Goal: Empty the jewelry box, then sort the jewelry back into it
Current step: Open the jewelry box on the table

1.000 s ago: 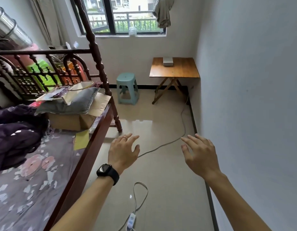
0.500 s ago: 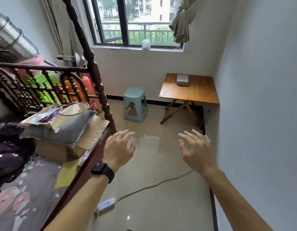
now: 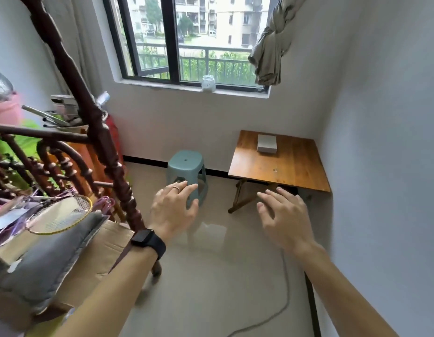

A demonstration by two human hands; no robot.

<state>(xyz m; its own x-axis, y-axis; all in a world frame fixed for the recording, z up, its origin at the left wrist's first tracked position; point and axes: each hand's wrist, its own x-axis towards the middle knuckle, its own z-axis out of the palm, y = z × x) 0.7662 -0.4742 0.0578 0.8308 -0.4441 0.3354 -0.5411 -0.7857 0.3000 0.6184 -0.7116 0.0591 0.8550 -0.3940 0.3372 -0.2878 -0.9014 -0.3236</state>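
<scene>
Ahead, left hand (image 3: pixel 173 211), right hand (image 3: pixel 284 220), both spread, one grey box (image 3: pixel 267 143) on one table (image 3: pixel 296 166), one stool (image 3: pixel 185 161)

Grey jewelry box (image 3: pixel 267 143); brown table (image 3: pixel 296 166); teal stool (image 3: pixel 185 161).

Open floor (image 3: pixel 211 288) between bed post (image 3: pixel 118 176) and right wall (image 3: pixel 381 166). Stool (image 3: pixel 185 164) stands left of tabletop (image 3: pixel 296 171). Box (image 3: pixel 267 143) at its far edge — near edge free.

Your single head-worn wide-angle camera faces forward and down, with your left hand (image 3: pixel 173 211) and right hand (image 3: pixel 285 221) close before it and the wooden table (image 3: pixel 297 166) and window (image 3: pixel 199 40) well ahead.
</scene>
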